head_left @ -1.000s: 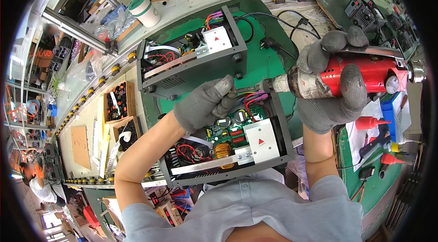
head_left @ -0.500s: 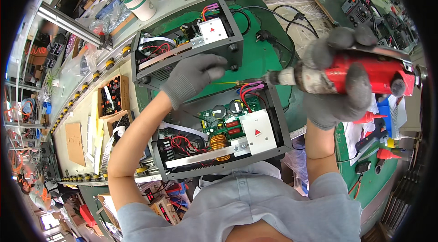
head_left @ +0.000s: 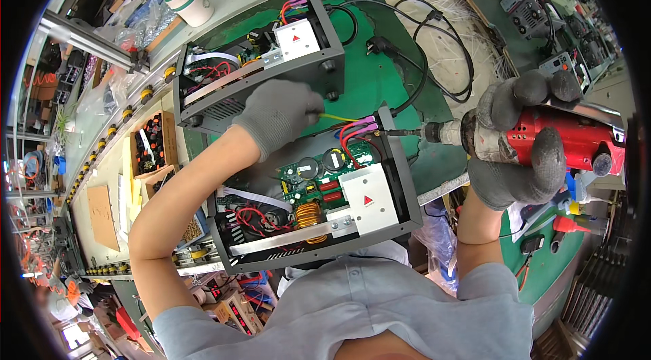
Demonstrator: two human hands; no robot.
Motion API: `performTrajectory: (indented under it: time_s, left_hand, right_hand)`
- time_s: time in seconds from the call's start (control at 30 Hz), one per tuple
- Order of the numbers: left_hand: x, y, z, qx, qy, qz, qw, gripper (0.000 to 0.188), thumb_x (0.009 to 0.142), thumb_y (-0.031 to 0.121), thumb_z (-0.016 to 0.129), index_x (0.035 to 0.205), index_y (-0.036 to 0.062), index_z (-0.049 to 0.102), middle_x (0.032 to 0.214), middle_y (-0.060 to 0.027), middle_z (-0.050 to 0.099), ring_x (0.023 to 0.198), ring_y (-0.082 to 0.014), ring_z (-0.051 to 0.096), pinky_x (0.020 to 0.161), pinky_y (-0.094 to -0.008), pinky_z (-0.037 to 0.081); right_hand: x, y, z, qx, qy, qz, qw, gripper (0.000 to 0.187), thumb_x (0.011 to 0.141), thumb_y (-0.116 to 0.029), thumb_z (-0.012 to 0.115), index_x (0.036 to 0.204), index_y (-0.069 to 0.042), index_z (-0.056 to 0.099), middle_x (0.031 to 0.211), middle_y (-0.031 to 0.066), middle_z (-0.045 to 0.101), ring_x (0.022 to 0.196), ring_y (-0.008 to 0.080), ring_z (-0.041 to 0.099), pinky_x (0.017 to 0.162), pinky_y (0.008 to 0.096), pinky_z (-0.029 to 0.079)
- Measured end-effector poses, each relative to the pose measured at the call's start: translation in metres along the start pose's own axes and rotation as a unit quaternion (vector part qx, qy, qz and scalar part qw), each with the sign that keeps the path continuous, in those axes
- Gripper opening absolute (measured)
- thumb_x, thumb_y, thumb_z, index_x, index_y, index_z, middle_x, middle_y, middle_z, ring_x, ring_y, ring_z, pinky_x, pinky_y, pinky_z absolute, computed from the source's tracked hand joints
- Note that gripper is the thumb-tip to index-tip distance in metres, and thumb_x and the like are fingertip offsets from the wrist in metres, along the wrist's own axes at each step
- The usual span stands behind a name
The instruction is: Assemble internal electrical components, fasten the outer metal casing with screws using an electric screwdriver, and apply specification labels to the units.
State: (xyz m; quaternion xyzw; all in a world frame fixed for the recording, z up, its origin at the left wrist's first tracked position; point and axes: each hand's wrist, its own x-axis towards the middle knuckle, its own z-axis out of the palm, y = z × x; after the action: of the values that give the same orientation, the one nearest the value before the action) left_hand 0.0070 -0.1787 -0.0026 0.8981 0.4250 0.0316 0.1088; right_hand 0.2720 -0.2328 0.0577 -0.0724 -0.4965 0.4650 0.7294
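Two gloved hands are at work: the left hand has thumb and fingers pinched narrowly at one yellow-green wire over the back of the near chassis, while the right hand's fingers wrap one red power screwdriver, its bit reaching that chassis's right end; I cannot tell whether it meets a screw. Inside the near chassis sit one green circuit board and one copper coil. One far chassis stands behind it; bare green mat opens behind its right end, and the bench edge runs just right of it.
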Motion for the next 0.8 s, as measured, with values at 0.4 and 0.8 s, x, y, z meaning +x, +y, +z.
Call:
performTrajectory:
  time_s: [0.4, 0.8]
  left_hand:
    - [0.04, 0.034, 0.01, -0.318, 0.122, -0.115, 0.933, 0.016, 0.08, 0.014, 0.064, 0.089, 0.0007, 0.062, 0.082, -0.0116, 0.061, 0.073, -0.0193, 0.062, 0.067, -0.0328, 0.048]
    - [0.023, 0.028, 0.036, -0.407, 0.023, -0.254, 0.877, 0.028, 0.076, 0.023, 0.069, 0.089, -0.0009, 0.064, 0.081, -0.016, 0.065, 0.074, -0.0238, 0.063, 0.07, -0.0321, 0.048]
  right_hand:
    - [-0.013, 0.01, 0.013, 0.021, 0.012, 0.067, 0.997, 0.046, 0.074, -0.012, 0.061, 0.118, -0.008, 0.048, 0.105, 0.0123, 0.058, 0.072, 0.0187, 0.056, 0.058, 0.0288, 0.045]
    - [-0.017, 0.017, 0.017, -0.06, 0.067, 0.177, 0.98, 0.046, 0.072, -0.007, 0.063, 0.114, -0.01, 0.046, 0.101, 0.0119, 0.059, 0.076, 0.0212, 0.06, 0.06, 0.0312, 0.051]
